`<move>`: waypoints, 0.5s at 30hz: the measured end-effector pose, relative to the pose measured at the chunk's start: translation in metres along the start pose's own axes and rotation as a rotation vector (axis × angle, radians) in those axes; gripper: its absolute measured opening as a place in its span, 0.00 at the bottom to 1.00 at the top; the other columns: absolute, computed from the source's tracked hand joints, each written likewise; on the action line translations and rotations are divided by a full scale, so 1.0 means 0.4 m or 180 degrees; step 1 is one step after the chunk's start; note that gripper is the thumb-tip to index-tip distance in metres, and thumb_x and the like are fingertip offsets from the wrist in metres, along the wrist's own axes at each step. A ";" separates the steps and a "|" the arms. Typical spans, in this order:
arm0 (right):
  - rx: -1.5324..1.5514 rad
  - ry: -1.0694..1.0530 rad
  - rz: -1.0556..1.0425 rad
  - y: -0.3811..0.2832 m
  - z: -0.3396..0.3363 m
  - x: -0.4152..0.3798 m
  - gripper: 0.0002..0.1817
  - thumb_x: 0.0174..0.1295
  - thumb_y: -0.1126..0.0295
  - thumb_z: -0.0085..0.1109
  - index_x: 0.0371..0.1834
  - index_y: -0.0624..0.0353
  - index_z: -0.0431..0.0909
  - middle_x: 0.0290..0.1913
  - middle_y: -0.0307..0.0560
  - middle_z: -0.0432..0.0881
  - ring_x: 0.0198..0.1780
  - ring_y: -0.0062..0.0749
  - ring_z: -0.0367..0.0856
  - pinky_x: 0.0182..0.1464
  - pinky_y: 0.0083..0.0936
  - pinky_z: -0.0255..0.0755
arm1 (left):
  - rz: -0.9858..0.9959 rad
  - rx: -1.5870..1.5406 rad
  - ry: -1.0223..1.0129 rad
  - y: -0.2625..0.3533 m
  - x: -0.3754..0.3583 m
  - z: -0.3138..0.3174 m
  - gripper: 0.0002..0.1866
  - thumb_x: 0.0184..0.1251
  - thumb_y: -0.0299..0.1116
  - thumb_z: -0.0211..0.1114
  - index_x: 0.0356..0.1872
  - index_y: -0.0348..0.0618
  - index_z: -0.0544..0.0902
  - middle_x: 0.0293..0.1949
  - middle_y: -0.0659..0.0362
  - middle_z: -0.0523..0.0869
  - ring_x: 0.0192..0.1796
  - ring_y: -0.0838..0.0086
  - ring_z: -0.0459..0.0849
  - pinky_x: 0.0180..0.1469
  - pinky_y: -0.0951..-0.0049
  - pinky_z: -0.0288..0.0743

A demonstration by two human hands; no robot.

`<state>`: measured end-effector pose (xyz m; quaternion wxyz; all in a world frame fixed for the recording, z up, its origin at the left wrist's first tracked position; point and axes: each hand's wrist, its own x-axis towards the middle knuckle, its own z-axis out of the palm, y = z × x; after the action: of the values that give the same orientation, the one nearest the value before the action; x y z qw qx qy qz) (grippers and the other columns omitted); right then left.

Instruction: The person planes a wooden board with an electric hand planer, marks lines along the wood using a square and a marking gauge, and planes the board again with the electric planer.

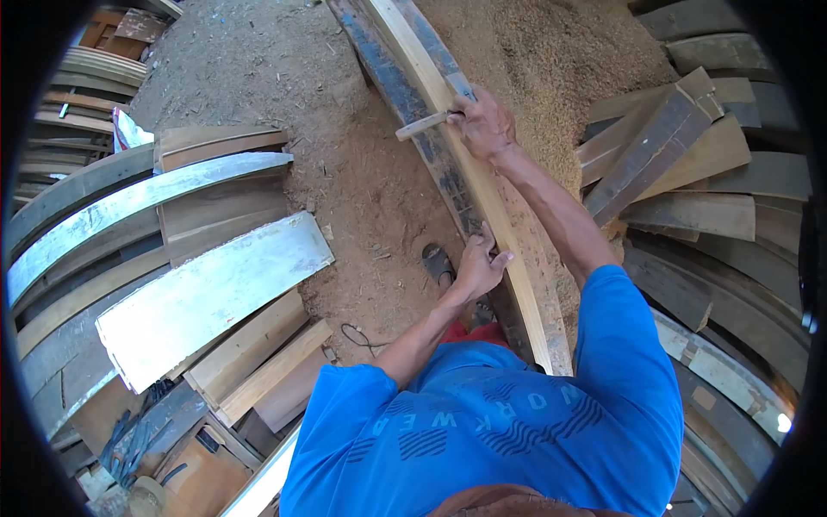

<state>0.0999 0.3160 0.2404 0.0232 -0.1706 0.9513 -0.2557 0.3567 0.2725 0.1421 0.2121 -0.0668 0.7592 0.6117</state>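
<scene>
A long pale wooden strip [484, 185] lies lengthwise on a dark, worn beam [435, 146]. My left hand [486, 264] rests on the strip's near part, thumb and fingers pressed around its edges. Farther up, my right hand [484, 125] is closed around a tool with a wooden bar [423, 126] that sticks out to the left across the strip. A bluish-grey flat piece [460, 85] shows just above the right hand's fingers; whether it belongs to the same tool I cannot tell.
Stacked boards stand at left, with a white-faced board [215, 297] on top. More planks [659, 155] are piled at right. Sawdust and shavings cover the ground [345, 172]. A sandalled foot [438, 261] is beside the beam, and a thin dark cord [360, 338] lies nearby.
</scene>
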 end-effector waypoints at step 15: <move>0.0013 0.0020 -0.0114 0.008 0.011 0.005 0.10 0.64 0.59 0.64 0.45 0.46 0.83 0.49 0.51 0.79 0.49 0.52 0.83 0.46 0.48 0.78 | -0.0097 0.0301 0.0156 0.233 0.228 -0.285 0.28 0.66 0.36 0.72 0.62 0.27 0.77 0.47 0.41 0.87 0.51 0.56 0.87 0.58 0.63 0.77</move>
<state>0.0976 0.3159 0.2350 0.0159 -0.1868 0.9476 -0.2586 0.2134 0.2003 0.2078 0.2057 -0.0832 0.7911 0.5700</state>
